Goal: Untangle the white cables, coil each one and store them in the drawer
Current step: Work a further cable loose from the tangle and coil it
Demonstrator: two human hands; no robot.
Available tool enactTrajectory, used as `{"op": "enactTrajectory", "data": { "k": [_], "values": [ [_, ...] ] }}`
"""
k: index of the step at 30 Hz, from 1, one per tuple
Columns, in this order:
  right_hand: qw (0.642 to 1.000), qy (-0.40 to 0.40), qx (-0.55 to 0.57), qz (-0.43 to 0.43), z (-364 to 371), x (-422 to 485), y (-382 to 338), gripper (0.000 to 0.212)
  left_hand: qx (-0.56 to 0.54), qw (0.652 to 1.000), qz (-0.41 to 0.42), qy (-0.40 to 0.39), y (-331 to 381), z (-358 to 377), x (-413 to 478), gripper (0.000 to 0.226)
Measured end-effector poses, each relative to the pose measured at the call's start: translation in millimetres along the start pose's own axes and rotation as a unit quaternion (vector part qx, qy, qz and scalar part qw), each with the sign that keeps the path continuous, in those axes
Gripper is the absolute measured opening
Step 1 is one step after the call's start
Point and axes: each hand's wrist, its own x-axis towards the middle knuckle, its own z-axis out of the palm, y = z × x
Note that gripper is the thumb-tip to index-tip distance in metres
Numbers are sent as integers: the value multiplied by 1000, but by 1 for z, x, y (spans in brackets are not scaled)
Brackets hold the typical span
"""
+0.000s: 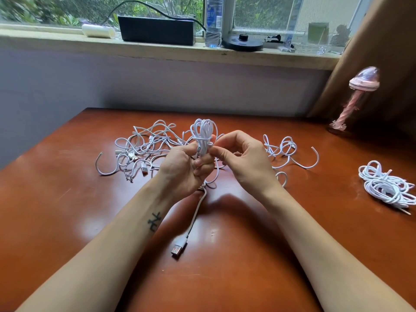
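While my left hand [186, 167] is gripping the coil [203, 134] upright by its waist, fingers curled round the gathered loops, my right hand [243, 158] is pinching a turn of the same cable between thumb and forefinger, where it is wrapping across the loops. The tail is trailing down from under my left hand to its USB plug [179, 248], which is lying on the table [67, 199] between my forearms. I am judging this coil nearly bound but not yet finished.

One bundle [387, 185] is already lying coiled near the table's right edge, well apart from my hands; whether it is one cable or more I cannot tell. Most of the work is left: the tangle [144, 147] is sprawling across the table behind my hands, a smaller knot of loops [281, 149] is lying to its right, and several plugs are showing among the strands. No drawer is showing, so I am judging nothing stored.

A pink lamp [360, 97] is standing at the far right corner, beyond the bundle. A black box [156, 30] and a water bottle [213, 19] are sitting on the windowsill [45, 41], away from the work. Nothing is blocking my hands; I am judging the loose tail and the tangle's loops just behind the coil likeliest to snag.
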Motion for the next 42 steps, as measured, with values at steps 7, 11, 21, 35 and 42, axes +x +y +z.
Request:
{"op": "enactTrajectory", "data": {
  "k": [7, 11, 21, 35, 42],
  "values": [
    [998, -7, -43, -42, -2, -2, 1, 26, 12, 1000, -12, -6, -4, 1, 0, 30],
    [992, -7, -98, -85, 0, -3, 4, 25, 44, 999, -9, -20, -4, 2, -1, 24],
    [982, -43, -133, -123, -9, 2, 6, 19, 66, 997, -21, -17, -5, 0, 0, 25],
    [985, -11, -113, -131, -18, 0, 1, 19, 136, 988, -52, -41, 1, 1, -4, 25],
    [990, 28, -73, -117, -27, 2, -8, 32, 128, 991, -40, -31, 6, -2, -2, 30]
  ]
}}
